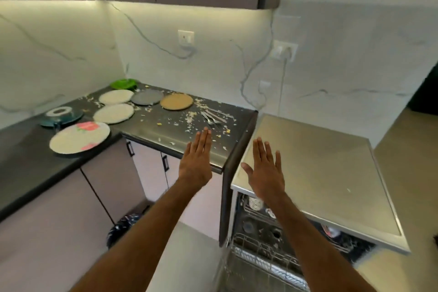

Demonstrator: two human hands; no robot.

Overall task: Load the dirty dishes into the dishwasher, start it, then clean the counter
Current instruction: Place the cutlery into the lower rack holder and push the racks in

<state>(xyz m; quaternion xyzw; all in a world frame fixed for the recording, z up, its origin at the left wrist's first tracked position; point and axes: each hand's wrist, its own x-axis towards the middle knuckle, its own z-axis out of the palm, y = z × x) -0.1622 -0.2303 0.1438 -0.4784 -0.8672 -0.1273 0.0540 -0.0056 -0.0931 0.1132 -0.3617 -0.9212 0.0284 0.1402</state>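
counter (166,123): crumbs; I see plates (113,113) well left of my fingers
left hand (198,161): fingers straight, together; forks (213,117) just past tips
right hand (266,173): fingers spread, over dishwasher (331,161)

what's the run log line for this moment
left hand open | right hand open | plates on counter | dishwasher open | crumbs on counter

Front strip of the table (166,133) lies open for passage, carrying crumbs only, bounded by the spread plates (113,113) at left and rear and the forks (213,117) at right — alongside, the open dishwasher (320,163) presents its drawn-out lower rack (260,252), reachable from above.
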